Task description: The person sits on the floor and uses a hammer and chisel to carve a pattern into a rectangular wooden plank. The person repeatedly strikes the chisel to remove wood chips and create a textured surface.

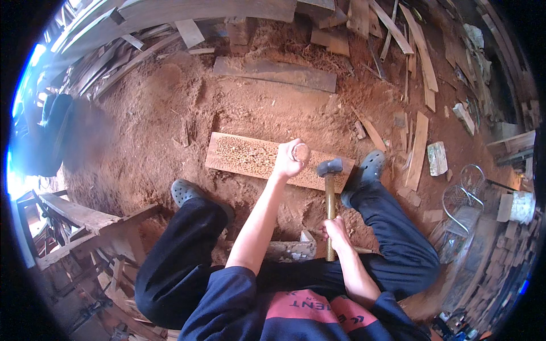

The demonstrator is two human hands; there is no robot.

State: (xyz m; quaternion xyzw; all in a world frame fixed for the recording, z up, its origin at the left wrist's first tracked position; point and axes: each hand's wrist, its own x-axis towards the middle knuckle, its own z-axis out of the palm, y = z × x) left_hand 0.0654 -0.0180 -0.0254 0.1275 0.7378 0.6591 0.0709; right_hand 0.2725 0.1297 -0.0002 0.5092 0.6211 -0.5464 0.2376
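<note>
An apparently pitted board (244, 156) lies beneath a dark-headed hammer (330, 196) and a round-ended object (302, 152).

Ground (142, 122): reddish brown, mottled lighter tan. Plank (239, 157): light orange-tan; dense speckle of dark brown and yellowish dots; plain strip along its left short edge. Hammer (330, 190): head dark grey, handle yellow-brown. Rounded piece (301, 152): brown, paler toward rim. Clogs (372, 166): grey-blue, dark hole pattern. Trousers (392, 227): near-black navy. Shirt (227, 295): navy, red-pink panel, dark lettering. Board (276, 74) toward ground's far edge: weathered grey-brown. Block (437, 158) toward right edge: off-white, greyish stains.
</note>
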